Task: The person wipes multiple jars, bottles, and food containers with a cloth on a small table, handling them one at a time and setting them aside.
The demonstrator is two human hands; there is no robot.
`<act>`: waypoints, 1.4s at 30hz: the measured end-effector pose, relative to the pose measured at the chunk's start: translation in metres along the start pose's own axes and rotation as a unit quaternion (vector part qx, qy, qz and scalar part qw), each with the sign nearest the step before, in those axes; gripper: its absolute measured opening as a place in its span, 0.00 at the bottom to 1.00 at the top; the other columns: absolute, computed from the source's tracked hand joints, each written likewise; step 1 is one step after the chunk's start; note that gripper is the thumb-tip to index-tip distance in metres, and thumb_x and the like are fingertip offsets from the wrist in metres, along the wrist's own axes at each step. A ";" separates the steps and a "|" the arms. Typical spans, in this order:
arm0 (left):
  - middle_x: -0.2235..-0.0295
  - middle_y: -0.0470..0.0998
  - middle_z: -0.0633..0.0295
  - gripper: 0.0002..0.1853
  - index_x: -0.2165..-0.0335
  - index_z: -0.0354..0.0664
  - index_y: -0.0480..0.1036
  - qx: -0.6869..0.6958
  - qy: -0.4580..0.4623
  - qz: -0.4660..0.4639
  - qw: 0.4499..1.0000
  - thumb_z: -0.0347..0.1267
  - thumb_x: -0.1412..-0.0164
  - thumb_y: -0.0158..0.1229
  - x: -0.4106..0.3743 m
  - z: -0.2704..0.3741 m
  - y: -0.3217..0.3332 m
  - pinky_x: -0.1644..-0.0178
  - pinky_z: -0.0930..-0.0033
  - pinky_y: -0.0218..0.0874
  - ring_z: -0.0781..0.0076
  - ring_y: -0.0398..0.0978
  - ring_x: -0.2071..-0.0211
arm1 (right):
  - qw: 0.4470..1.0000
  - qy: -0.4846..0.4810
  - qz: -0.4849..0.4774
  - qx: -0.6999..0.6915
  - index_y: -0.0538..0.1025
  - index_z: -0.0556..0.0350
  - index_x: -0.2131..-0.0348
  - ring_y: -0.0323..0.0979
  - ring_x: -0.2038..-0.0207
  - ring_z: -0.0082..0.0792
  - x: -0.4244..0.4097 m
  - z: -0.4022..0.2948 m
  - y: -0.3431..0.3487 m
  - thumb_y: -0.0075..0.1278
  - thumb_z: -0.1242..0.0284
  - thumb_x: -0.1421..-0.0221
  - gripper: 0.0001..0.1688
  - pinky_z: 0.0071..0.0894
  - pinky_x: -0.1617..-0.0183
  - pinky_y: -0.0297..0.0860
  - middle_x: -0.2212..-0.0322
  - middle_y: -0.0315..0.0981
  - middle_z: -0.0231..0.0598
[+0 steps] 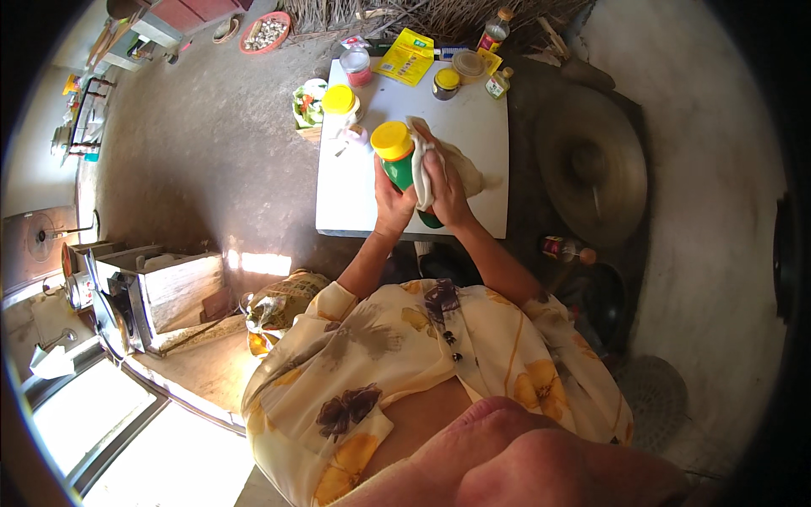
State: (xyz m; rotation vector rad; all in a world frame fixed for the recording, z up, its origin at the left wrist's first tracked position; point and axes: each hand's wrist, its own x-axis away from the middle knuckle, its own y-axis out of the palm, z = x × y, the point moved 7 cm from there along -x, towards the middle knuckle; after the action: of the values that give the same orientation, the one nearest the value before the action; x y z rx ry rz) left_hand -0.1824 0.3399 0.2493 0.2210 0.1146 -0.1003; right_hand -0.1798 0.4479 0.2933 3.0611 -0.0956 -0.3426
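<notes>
My left hand point(394, 201) grips a green container with a yellow lid point(391, 141) from its left side, tilted above a white table point(355, 206). In my right hand point(440, 177) is a pale cloth point(421, 174), pressed against the container's right side. Part of the cloth hangs past my fingers to the right. The cloth and my fingers hide much of the container, whose green base shows below. Just left of it on the table stand a jar with a yellow lid point(339, 99) and a small pale pink item point(352, 135).
Along the table's far edge are a pink-filled jar point(356, 67), a yellow packet point(407, 57), a dark jar point(446, 84), a round tub point(469, 66) and a small green bottle point(498, 84). A large round lid point(592, 165) lies to the right, near a bottle on its side point(567, 249).
</notes>
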 end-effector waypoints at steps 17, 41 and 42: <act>0.48 0.66 0.55 0.55 0.39 0.34 0.50 0.003 0.044 -0.030 0.999 0.50 0.57 0.68 0.007 0.039 -0.003 0.41 0.62 0.56 0.64 0.66 0.47 | 0.920 0.325 -0.003 -0.218 0.65 0.55 0.43 0.70 0.48 0.36 0.040 0.117 -0.014 0.37 0.57 0.32 0.27 0.35 0.44 0.67 0.48 0.68 0.42; 0.58 0.77 0.56 0.36 0.49 0.33 0.68 -0.057 0.018 -0.021 0.998 0.36 0.55 0.71 0.009 0.034 -0.010 0.46 0.66 0.63 0.69 0.74 0.55 | 0.958 0.254 0.022 -0.129 0.75 0.62 0.58 0.72 0.57 0.28 -0.001 0.078 -0.031 0.39 0.60 0.34 0.23 0.28 0.49 0.66 0.60 0.76 0.35; 0.58 0.77 0.56 0.36 0.49 0.33 0.68 -0.066 0.035 -0.021 0.997 0.36 0.55 0.71 0.006 0.037 -0.013 0.46 0.66 0.63 0.69 0.73 0.55 | 0.928 0.314 0.040 -0.198 0.75 0.61 0.58 0.72 0.57 0.27 0.007 0.096 -0.031 0.39 0.60 0.34 0.23 0.28 0.50 0.66 0.60 0.76 0.35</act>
State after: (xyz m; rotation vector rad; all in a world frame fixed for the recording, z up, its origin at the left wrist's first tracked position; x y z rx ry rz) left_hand -0.1738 0.3184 0.2818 0.0892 0.1951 -0.1268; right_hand -0.1926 0.4728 0.1960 2.5994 -0.1007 0.5593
